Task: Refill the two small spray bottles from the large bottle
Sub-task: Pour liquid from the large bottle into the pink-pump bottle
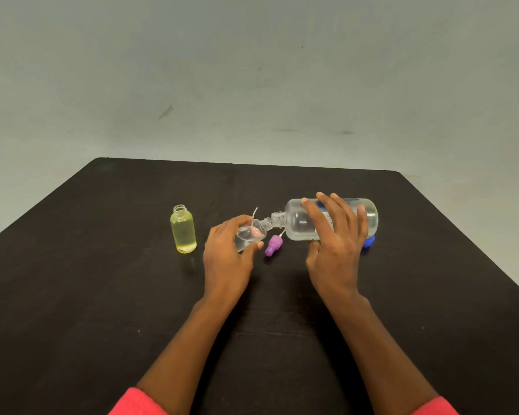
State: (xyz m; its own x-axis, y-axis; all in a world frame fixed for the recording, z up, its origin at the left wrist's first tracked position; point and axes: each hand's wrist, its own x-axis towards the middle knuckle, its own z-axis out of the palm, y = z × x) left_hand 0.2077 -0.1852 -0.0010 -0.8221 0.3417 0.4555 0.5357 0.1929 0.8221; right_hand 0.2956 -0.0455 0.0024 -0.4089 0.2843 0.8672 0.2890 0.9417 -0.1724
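Note:
My right hand (334, 235) grips the large clear bottle (300, 218), which is tipped on its side with its open threaded neck pointing left. That neck meets the mouth of a small clear spray bottle (249, 233), tilted and held in my left hand (228, 253). A second small bottle (182, 229), yellow-tinted and uncapped, stands upright to the left. A purple spray cap (273, 245) with its dip tube lies on the table between my hands. A pink piece shows behind the small clear bottle.
A blue cap (369, 241) lies on the black table (102, 280) just behind my right hand. A plain grey wall stands beyond the table's far edge.

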